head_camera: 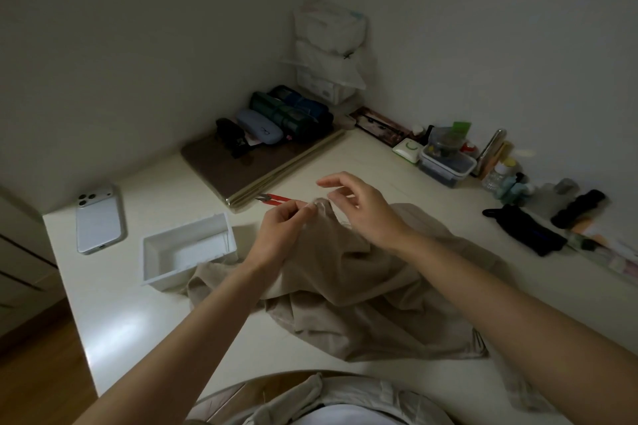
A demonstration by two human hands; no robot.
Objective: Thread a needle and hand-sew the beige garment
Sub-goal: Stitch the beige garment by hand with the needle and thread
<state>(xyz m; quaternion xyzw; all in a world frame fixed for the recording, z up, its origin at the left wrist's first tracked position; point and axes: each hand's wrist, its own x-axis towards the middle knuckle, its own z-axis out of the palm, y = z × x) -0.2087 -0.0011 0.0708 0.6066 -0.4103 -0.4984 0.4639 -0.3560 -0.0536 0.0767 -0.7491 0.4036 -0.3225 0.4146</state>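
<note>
Our left hand [286, 221] pinches the beige garment [362, 286]; what our right hand [362, 209] holds, we cannot tell. Dim light risks a pricked finger.

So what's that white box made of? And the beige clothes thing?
The white box looks like hard plastic: it has smooth, thin, straight walls with a faint sheen. The beige garment looks like soft woven cloth, maybe cotton or linen. It is matte and crumples into loose folds. I can't tell the exact fibre.
</note>
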